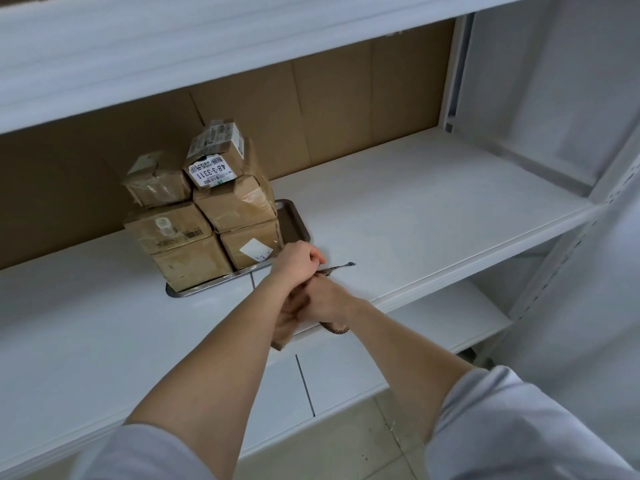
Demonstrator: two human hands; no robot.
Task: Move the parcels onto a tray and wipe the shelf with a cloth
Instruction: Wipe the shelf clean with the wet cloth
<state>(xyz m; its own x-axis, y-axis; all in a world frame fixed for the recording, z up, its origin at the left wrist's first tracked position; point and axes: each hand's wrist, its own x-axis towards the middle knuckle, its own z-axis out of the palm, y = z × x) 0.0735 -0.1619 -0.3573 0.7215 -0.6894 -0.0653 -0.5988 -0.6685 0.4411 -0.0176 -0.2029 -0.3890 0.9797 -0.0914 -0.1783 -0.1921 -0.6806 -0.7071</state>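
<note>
Seemingly five parcels (207,216) — one tray (294,220); one cloth (337,329).

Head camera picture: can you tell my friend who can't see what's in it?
A person's left hand and right hand grip a patterned cloth together over a white shelf. Just left of them, brown parcels sit stacked on a brown tray on that shelf.

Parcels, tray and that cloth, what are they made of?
The parcels look like brown cardboard, matte, with shiny clear tape that glints and white paper labels. The tray seems metal: its front rim is silvery and gleams, though its inside is dull brown, perhaps coated. The cloth looks like soft patterned fabric, limp where it pokes out.
</note>
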